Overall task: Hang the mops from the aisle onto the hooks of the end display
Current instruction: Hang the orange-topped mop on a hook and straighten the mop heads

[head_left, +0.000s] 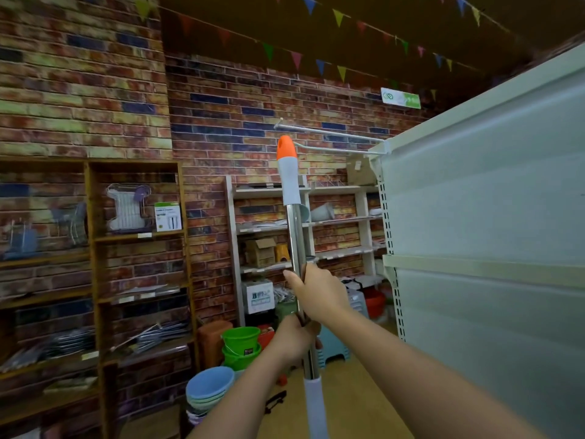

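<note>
Both hands are grasping the chrome mop pole with grey sleeve and orange cap: right grip above left grip. The cap is standing upright, just below the white wire hook of the pale end display.

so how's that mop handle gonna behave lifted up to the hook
The mop handle looks like rigid polished metal, so it probably won't flex. Its shine suggests slipperiness, perhaps why both hands grip it. Held low, its long upper end may sway near the hook.
</note>
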